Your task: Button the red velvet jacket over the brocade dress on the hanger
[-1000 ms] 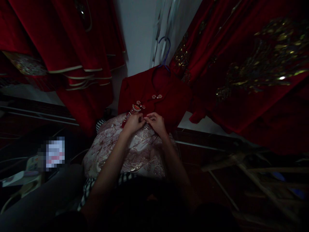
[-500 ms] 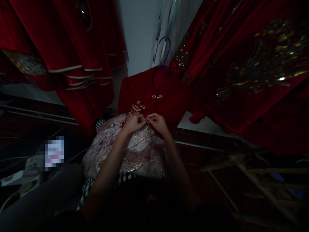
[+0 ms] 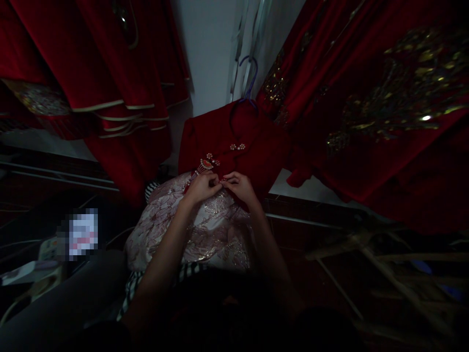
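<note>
A dark red velvet garment [image 3: 252, 146] on a blue hanger [image 3: 246, 73] lies across a pale pink floral cloth [image 3: 205, 230] in front of me. Pearl-like fastenings [image 3: 237, 146] and a red beaded tassel ornament [image 3: 204, 165] sit on its front. My left hand [image 3: 201, 187] and my right hand [image 3: 240, 187] meet fingertip to fingertip on the garment's front edge, both pinched closed on a small fastening there. The fastening itself is mostly hidden between the fingers.
More red garments hang at the left [image 3: 110, 88] and, with gold embroidery, at the right [image 3: 384, 107]. A white wall [image 3: 212, 54] shows behind. A striped cloth [image 3: 135, 283] lies near my arm. Papers and small items [image 3: 44, 259] sit at the lower left. Wooden slats [image 3: 384, 264] lie at the lower right.
Both hands stay together at the same spot on the garment's front; only small finger movements show between frames.
</note>
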`<act>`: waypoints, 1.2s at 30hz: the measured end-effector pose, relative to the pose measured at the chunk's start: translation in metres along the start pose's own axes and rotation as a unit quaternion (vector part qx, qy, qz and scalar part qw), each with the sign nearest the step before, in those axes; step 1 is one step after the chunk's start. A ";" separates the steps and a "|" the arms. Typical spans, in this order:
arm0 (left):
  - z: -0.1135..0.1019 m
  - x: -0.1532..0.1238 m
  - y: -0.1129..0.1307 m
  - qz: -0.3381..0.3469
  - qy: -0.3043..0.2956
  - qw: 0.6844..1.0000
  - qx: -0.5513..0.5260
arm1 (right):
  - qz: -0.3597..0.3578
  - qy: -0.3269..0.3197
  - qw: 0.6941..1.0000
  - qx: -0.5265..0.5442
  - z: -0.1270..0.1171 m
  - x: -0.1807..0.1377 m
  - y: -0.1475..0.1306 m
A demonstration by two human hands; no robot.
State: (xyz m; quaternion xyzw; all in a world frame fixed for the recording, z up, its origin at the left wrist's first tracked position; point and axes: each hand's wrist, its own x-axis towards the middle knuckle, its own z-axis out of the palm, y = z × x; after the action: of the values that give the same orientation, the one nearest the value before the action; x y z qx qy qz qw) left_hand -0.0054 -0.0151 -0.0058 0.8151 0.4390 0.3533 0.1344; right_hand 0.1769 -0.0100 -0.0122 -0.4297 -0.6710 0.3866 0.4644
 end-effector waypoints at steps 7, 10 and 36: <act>-0.004 -0.003 0.011 0.008 -0.087 0.991 0.101 | 0.014 0.006 0.999 -0.047 -0.001 0.001 0.010; -0.001 -0.003 0.015 0.017 -0.104 0.986 0.130 | 0.002 0.053 0.993 -0.103 0.008 0.001 0.013; 0.009 -0.003 -0.005 0.012 -0.027 0.998 0.054 | -0.036 -0.097 0.989 -0.107 -0.024 -0.005 0.006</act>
State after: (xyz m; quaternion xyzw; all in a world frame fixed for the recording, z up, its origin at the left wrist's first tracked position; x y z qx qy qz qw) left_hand -0.0029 -0.0139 -0.0162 0.8354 0.4444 0.3084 0.0975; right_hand 0.2022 -0.0095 -0.0125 -0.4129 -0.7654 0.3356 0.3620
